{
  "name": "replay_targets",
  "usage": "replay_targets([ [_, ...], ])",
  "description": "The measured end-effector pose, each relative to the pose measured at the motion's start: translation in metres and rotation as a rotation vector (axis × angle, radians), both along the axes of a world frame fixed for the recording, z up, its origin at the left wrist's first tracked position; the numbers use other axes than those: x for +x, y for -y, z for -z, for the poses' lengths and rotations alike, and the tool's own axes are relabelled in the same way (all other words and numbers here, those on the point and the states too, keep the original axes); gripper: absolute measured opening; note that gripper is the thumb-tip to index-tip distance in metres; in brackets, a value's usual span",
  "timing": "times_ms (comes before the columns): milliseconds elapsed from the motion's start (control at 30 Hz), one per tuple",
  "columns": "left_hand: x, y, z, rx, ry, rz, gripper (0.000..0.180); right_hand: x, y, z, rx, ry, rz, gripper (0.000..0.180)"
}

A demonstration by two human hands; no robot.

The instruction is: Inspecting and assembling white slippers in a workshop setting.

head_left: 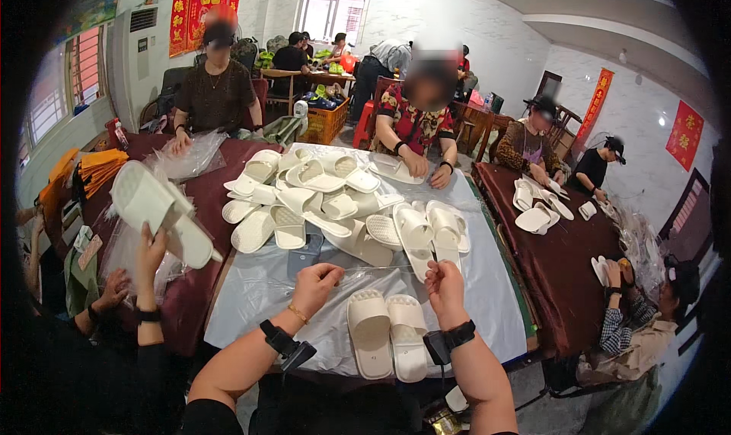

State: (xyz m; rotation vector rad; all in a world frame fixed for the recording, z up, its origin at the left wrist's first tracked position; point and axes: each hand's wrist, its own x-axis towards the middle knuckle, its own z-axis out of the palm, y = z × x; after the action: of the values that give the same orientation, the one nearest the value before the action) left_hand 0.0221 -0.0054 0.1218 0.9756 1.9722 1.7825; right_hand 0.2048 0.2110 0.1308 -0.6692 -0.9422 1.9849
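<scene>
Evidently, the left hand and right hand, fingers closed, pinch a thin, transparent, plastic-looking strand just beyond the flat-lying pair of white, textured slippers. Good handling probably calls for level pinches and light tension, the strand clear of the heap of white, open-toed slippers behind that pair.

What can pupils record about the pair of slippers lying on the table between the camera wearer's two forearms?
The pair of slippers is off-white, seemingly moulded foam or plastic. Each has a broad strap, bumpy texture toward the far end and a small footbed mark. They lie soles down, side by side, heels toward the camera, on the pale sheet; nothing else clearly touches them.
</scene>
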Motion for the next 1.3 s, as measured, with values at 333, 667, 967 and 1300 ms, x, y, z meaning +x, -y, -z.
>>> replay_targets([
  [333,-0.04,0.008,0.021,-0.033,-0.2,-0.234,0.023,0.067,-0.066,-0.013,-0.175,-0.12,0.241,0.009],
  [667,-0.074,0.018,0.079,-0.307,-0.598,-0.399,0.023,0.131,-0.051,-0.022,-0.016,-0.125,0.155,0.003],
  [967,0.052,0.01,0.031,-0.149,0.183,0.564,0.026,0.084,0.073,0.014,-0.024,0.39,-0.642,0.005],
  [1300,0.074,0.022,0.04,-0.178,0.164,0.542,0.016,0.069,0.117,0.041,0.001,0.542,-0.893,0.017],
])
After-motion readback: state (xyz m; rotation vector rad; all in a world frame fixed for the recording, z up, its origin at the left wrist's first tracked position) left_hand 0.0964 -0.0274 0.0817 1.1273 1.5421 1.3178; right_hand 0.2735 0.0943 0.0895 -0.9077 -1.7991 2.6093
